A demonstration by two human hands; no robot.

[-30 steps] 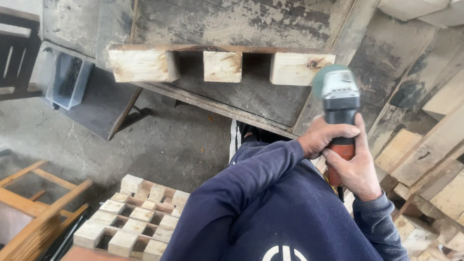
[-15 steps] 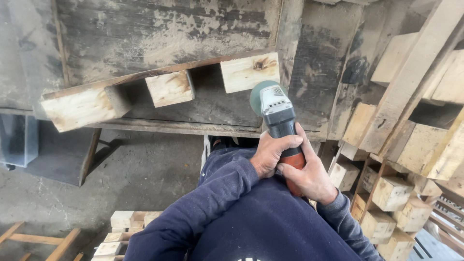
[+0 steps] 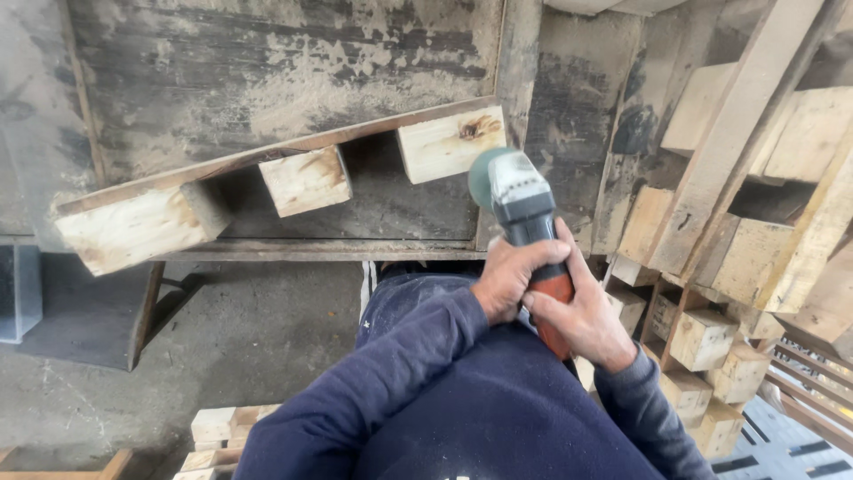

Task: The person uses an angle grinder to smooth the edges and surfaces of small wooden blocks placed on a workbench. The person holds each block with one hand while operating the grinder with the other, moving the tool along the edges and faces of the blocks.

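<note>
Both hands, left hand and right hand, gripped the angle grinder (long axis upright), its disc just below-right of the frame-centre wooden block.

pallet lies ahead; stacked wood blocks to its right.

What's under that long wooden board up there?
Three pale wooden blocks sit under the long board. The grinder, held by the left hand and right hand, covers the corner of the rightmost block.
</note>
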